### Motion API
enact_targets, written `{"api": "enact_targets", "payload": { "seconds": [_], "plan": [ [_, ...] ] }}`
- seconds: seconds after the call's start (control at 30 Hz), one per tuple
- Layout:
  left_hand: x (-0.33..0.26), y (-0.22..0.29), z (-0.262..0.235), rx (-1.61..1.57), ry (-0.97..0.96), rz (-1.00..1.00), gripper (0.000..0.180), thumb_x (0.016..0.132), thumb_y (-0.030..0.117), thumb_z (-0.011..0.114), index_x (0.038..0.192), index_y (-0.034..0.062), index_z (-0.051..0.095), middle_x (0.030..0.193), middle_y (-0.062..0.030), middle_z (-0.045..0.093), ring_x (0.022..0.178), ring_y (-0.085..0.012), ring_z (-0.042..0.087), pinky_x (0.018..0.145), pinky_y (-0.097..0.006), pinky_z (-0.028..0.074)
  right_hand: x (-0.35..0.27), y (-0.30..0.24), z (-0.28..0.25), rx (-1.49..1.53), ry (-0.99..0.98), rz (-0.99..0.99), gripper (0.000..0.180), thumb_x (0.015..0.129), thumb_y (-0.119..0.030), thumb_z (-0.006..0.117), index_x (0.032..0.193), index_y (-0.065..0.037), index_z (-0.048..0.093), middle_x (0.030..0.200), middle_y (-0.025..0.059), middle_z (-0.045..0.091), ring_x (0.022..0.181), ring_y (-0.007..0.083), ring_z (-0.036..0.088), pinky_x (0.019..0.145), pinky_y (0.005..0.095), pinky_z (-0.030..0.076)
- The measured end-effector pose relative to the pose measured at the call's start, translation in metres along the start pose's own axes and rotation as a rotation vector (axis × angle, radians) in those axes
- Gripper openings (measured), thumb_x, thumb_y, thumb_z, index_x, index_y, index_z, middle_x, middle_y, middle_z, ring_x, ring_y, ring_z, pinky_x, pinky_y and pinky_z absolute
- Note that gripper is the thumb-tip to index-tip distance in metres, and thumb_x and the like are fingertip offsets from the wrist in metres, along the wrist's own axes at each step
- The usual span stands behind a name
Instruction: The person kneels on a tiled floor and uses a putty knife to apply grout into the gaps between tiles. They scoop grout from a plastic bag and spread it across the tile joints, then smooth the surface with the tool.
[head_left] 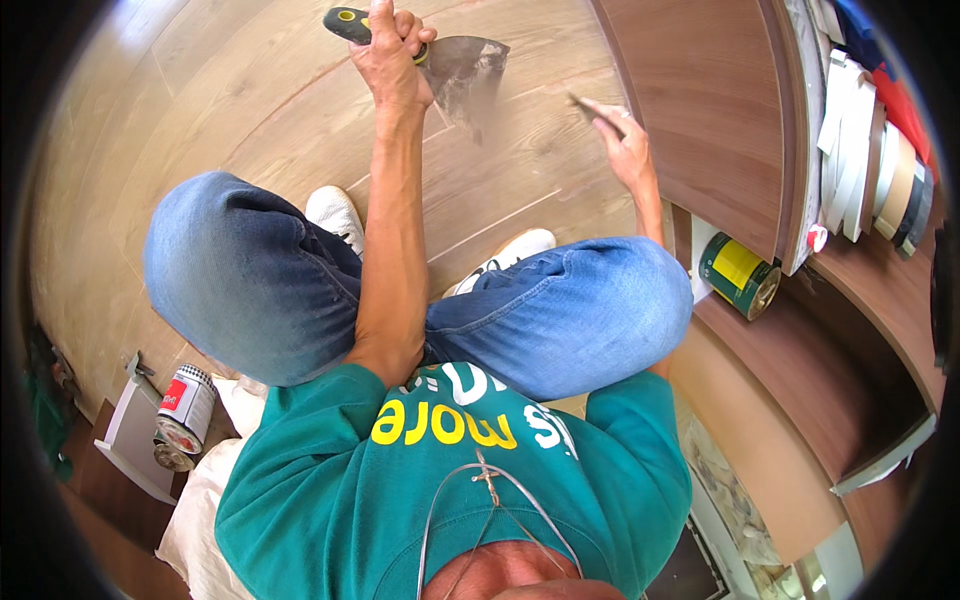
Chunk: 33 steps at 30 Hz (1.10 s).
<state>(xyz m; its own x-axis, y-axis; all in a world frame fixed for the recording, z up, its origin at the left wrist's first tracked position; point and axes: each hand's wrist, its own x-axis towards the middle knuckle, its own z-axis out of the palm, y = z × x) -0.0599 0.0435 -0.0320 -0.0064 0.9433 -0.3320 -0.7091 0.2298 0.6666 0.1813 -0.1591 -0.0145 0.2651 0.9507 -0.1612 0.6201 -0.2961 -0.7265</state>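
Note:
My left hand is closed round the black and yellow handle of a wide putty knife, whose blade is smeared with greyish residue. The blade points right, above the wood-look plank floor. To the right, my right hand pinches a small, thin, brownish flat piece; blur and the fingers hide exactly what it is. The two tools are apart. Reddish-brown lines run along some of the plank joints in front of me.
A brown wooden panel and open shelving stand on my right, with a green and yellow can beside them. Flat strips are stacked at the far right. White cans stand at lower left. My knees frame the working spot.

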Motion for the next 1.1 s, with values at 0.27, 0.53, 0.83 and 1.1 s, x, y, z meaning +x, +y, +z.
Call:
{"api": "enact_targets", "payload": {
  "seconds": [0.27, 0.53, 0.83, 1.1],
  "plan": [
    [0.010, 0.010, -0.012, -0.028, 0.017, -0.057, 0.045, 0.101, 0.037, 0.064, 0.065, 0.0205, 0.041, 0.057, 0.0073, 0.033, 0.047, -0.0054, 0.033, 0.050, -0.023, 0.038, 0.056, 0.117, 0.035, -0.463, 0.221, 0.006, 0.035, 0.096, -0.010, 0.062, 0.127, -0.022, 0.071, 0.112, 0.0123, 0.069, 0.106, 0.0326, 0.065, 0.091, 0.0427, 0.051],
    [0.011, 0.005, -0.010, -0.010, 0.006, -0.059, 0.042, 0.101, 0.035, 0.064, 0.069, 0.0196, 0.042, 0.058, 0.0076, 0.033, 0.047, -0.0052, 0.033, 0.049, -0.023, 0.037, 0.037, 0.127, 0.066, -0.684, 0.177, -0.026, 0.047, 0.089, -0.005, 0.063, 0.126, -0.033, 0.072, 0.112, 0.0020, 0.067, 0.105, 0.0269, 0.062, 0.087, 0.0445, 0.051],
    [0.010, 0.003, -0.012, -0.034, -0.029, -0.028, 0.040, 0.104, 0.033, 0.059, 0.070, 0.0191, 0.043, 0.059, 0.0075, 0.033, 0.047, -0.0051, 0.033, 0.048, -0.023, 0.037, 0.053, 0.110, 0.066, -0.685, 0.237, -0.014, 0.044, 0.089, -0.004, 0.063, 0.124, -0.028, 0.073, 0.110, 0.0039, 0.069, 0.100, 0.0294, 0.063, 0.088, 0.0417, 0.052],
    [0.010, 0.011, -0.013, -0.044, 0.003, -0.060, 0.041, 0.104, 0.033, 0.060, 0.070, 0.0191, 0.042, 0.058, 0.0069, 0.034, 0.047, -0.0055, 0.034, 0.049, -0.022, 0.038, 0.055, 0.109, 0.042, -0.529, 0.137, 0.029, 0.038, 0.093, -0.008, 0.061, 0.124, -0.026, 0.073, 0.113, 0.0121, 0.069, 0.104, 0.0347, 0.064, 0.089, 0.0446, 0.052]
  ]
}}
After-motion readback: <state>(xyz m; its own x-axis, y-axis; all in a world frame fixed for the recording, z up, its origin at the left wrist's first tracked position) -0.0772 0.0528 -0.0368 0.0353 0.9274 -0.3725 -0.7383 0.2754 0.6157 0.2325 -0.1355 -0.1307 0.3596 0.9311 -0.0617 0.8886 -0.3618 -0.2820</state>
